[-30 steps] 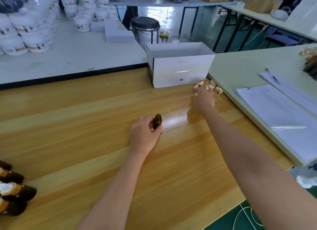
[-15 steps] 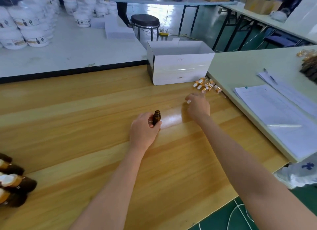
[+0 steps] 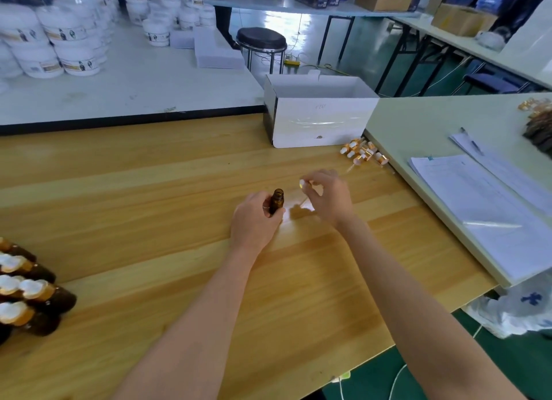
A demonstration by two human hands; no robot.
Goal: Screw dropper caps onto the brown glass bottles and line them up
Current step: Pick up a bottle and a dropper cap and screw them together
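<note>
On the wooden table (image 3: 149,208) the left hand (image 3: 257,223) grips a brown glass bottle (image 3: 277,202), the fingers curled round its body. The bottle stands upright near the middle of the table, and its mouth is uncovered. Just to the right of it, the right hand (image 3: 328,198) pinches a dropper cap (image 3: 303,184) between the fingertips, the white bulb turned to the left. Cap and bottle are near each other but apart. Farther right, a small pile of loose dropper caps (image 3: 363,154) lies just beside a white box (image 3: 319,122). At the near left edge, several capped bottles (image 3: 33,295) are grouped together.
</note>
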